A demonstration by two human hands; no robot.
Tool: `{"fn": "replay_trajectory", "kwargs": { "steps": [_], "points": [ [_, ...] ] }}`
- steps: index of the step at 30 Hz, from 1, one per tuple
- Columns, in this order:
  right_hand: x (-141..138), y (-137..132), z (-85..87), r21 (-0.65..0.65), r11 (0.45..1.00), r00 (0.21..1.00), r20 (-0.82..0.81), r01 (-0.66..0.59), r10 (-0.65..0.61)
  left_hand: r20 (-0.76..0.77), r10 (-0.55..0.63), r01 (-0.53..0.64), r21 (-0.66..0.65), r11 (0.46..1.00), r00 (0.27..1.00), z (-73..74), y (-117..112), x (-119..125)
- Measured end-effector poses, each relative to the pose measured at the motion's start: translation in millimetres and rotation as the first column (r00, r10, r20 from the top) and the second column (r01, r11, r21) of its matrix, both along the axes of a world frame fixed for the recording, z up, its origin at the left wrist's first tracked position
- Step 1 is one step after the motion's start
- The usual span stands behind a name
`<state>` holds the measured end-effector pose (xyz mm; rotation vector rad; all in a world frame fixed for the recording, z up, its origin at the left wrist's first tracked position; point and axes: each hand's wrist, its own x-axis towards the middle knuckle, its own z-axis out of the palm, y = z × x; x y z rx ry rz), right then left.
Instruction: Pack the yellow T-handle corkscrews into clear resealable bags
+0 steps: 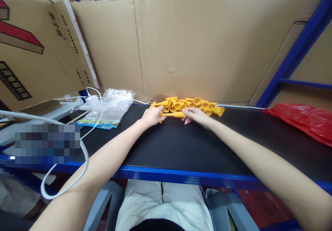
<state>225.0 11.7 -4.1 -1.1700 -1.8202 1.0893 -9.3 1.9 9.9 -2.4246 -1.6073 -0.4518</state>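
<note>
Between my hands is a yellow plastic piece (pixel 177 114) with a thin ridged shaft and a thicker end, lying level above the black tabletop. My left hand (pixel 153 116) is closed on its thin left end. My right hand (pixel 194 115) pinches the thick end between thumb and forefinger, the other fingers curled loosely below. Just behind is a pile of similar yellow plastic pieces (pixel 197 101), several with round cup-like mouths facing me. What sits inside the cups is too small to make out.
A clear plastic bag (pixel 114 103) lies left of the pile, with a white charger (pixel 93 102) and cables near it. A red plastic bag (pixel 303 120) is on the right. Cardboard (pixel 181 44) stands behind the black table (pixel 166 148), whose front edge is blue.
</note>
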Motion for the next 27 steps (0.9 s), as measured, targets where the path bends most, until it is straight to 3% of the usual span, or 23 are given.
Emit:
{"fn": "replay_trajectory", "kwargs": {
  "steps": [3, 10, 21, 27],
  "points": [
    [-1.3, -0.6, 0.3, 0.009, 1.000, 1.000, 0.022, 0.003, -0.003, -0.008, 0.004, -0.004, 0.001, 1.000, 1.000, 0.1, 0.1, 0.3],
    [7.8, -0.1, 2.3, -0.068, 0.991, 0.993, 0.010, -0.118, 0.119, -0.023, -0.026, 0.027, 0.038, 0.999, 0.999, -0.4, 2.0, -3.1],
    [-2.0, -4.5, 5.8, -0.027, 0.999, 0.997, 0.067, -0.030, 0.032, -0.016, 0.002, -0.002, 0.044, 0.999, 1.000, 0.1, -2.1, -0.8],
    [3.6, 0.4, -0.3, -0.040, 0.997, 0.997, 0.043, -0.068, 0.070, -0.013, 0.037, -0.036, 0.034, 0.999, 0.999, 0.7, -1.0, -1.0]
  ]
}}
